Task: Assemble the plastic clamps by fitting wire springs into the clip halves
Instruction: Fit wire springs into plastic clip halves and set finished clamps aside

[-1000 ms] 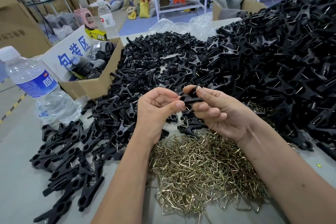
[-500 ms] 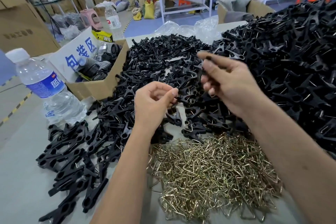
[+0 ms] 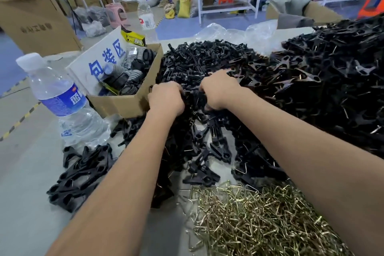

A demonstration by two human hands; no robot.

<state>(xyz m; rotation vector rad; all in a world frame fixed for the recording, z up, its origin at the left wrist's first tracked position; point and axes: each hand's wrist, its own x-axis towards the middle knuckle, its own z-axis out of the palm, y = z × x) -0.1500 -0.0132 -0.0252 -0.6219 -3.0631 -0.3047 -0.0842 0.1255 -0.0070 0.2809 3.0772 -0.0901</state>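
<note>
Since 0.5 s ago: both hands gone forward, off the near side, into far pile of black clip halves (image 3: 207,62). Left hand (image 3: 166,97) & right hand (image 3: 220,89) knuckles up, fingers buried in pile, so grip cannot be told; prob. raking parts nearer for reach. Halves matt black, flat, tangled. Brass wire springs (image 3: 259,220) heaped near right, within easy reach.
</note>
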